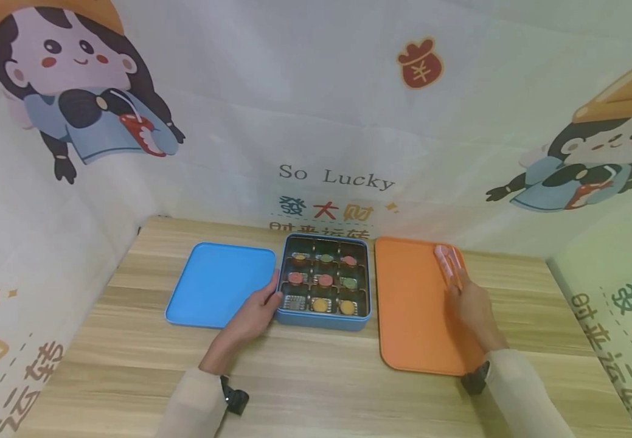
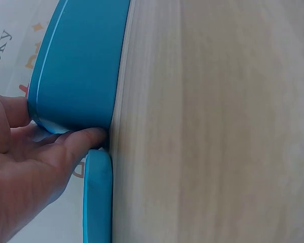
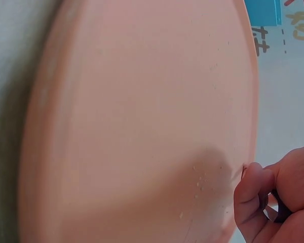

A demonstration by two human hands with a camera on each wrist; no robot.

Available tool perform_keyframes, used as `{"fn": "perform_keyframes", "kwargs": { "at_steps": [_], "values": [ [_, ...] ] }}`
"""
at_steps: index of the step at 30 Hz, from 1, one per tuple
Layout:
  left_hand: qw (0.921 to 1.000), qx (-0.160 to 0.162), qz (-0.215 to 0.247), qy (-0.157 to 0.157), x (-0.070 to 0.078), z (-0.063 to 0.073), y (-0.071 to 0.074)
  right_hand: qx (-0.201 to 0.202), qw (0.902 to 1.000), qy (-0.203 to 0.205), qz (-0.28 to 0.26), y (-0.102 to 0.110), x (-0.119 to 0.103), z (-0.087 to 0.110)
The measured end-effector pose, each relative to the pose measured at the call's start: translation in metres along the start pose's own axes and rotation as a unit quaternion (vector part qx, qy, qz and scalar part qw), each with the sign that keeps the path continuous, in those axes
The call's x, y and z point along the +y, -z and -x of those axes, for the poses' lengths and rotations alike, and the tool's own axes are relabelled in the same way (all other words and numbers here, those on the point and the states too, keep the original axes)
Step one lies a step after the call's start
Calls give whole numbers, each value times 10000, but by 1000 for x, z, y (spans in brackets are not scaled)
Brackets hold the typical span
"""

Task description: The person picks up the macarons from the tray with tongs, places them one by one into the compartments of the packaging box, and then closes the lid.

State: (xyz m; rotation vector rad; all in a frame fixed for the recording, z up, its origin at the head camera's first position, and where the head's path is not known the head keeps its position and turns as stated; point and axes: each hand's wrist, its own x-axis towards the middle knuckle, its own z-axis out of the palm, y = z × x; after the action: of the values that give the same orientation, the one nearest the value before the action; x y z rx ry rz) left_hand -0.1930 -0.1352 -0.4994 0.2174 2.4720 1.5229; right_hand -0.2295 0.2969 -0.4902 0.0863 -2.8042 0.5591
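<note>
- Box (image 1: 322, 320) on desk (image 1: 316, 377), cookies (image 1: 325, 280) inside.
- Lid (image 1: 219, 286), left of box.
- Left grip (image 1: 254, 312), fingers extended along box's left side.
- Right grip (image 1: 471, 304), holding tongs (image 1: 444, 260) over tray (image 1: 406, 304), right of box.

My head feed comes through evenly lit but slightly hazy; on the right wrist feed I see a soft shadow crossing the washed-out orange tray (image 3: 142, 101), its left edge blurred.

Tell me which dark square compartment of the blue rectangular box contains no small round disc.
The near-left dark square compartment of the blue box, beside the left hand, has none; each of the other eight holds one disc.
</note>
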Motion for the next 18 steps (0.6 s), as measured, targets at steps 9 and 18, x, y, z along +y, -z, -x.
{"fn": "perform_keyframes", "kwargs": {
  "at_steps": [9, 18],
  "values": [
    [10000, -38, -7, 12, 2, 0, 0, -60, 9998, 79, 148, 0, 2, -2],
    [10000, -1, -20, 35, 1, -1, 0, 25, 9994, 304, 142, -2, 3, 3]
  ]
}}
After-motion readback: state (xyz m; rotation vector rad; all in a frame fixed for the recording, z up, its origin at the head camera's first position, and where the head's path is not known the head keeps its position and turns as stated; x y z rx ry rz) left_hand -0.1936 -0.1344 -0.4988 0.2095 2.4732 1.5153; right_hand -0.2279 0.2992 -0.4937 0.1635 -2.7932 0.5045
